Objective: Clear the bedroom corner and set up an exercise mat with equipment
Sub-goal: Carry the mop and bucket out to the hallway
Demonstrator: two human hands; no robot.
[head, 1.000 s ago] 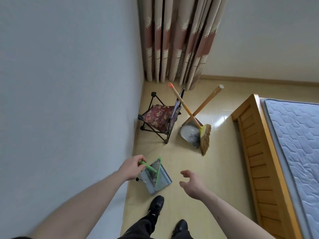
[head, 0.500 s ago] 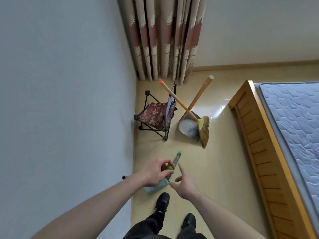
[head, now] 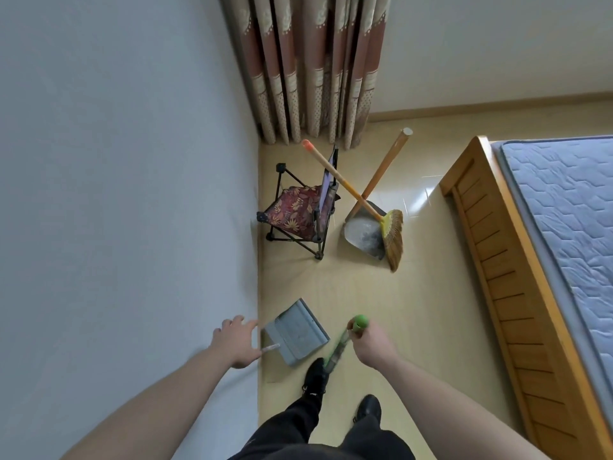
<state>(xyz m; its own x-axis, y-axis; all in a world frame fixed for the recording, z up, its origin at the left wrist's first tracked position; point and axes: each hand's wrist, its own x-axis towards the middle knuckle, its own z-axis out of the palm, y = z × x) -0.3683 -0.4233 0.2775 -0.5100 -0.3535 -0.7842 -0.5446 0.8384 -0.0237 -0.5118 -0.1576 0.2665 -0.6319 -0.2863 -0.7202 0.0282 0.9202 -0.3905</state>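
Grey dustpan [head: 296, 333] on the floor by the wall, its pale handle stub pointing back toward the left hand [head: 236, 343]. Left fingers spread, nearest, thumb just beside the stub. Right hand [head: 374, 346] grips the green-handled brush [head: 345, 343], slanted right of the dustpan.

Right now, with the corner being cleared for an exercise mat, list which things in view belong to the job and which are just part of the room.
To be cleared:
- grey dustpan by the left hand
- green-handled brush, gripped by the right hand
- folding stool
- straw broom
- metal dustpan

Room only:
- curtain
- bed
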